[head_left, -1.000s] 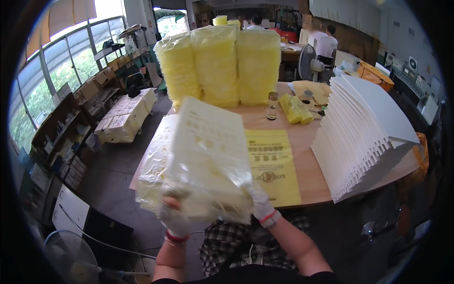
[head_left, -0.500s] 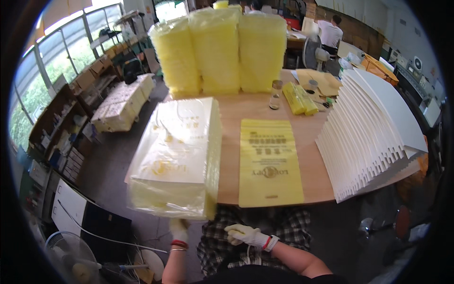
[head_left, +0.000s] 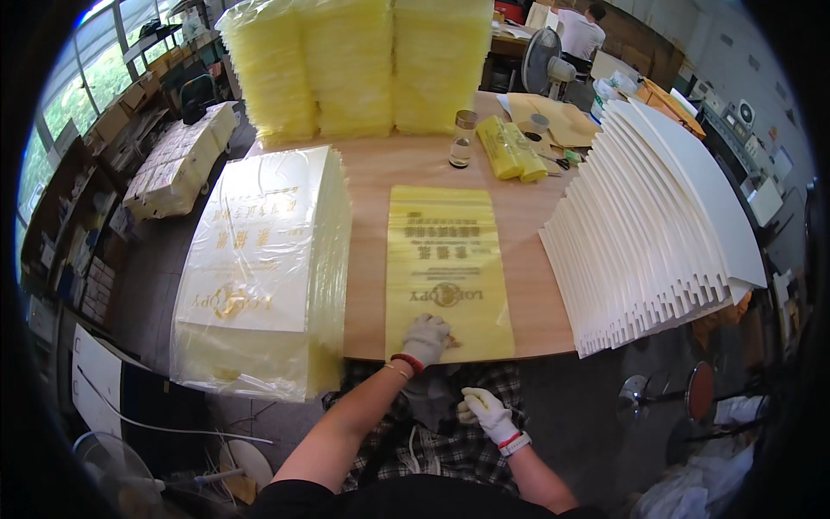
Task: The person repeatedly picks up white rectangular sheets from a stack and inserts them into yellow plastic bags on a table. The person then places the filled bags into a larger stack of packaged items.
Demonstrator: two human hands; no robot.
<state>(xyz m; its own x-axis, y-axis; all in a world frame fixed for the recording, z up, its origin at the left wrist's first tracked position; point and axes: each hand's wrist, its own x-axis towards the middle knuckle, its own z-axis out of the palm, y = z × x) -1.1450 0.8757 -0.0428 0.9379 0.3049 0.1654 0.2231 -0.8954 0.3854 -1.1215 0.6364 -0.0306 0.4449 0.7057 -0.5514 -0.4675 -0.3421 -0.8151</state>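
A yellow plastic bag with dark print lies flat at the table's front edge. My left hand, in a white glove, rests on its near end beside the small handle slot; the fingers lie against the plastic, their tips partly hidden. Over my lap, just off the table edge, my right hand is gloved too, its fingers curled in, with nothing visible in them. Left of the bag stands a tall stack of white-and-yellow printed packs under clear plastic film.
Fanned white card sheets rise at the right. Yellow stacks line the back, near a glass jar, folded yellow bags and scissors. A stool stands at right; a person sits far back.
My left hand has moved up and right from beside the wrapped stack onto the yellow bag. The view has shifted, so the table things appear further left. My right hand stays over my lap.
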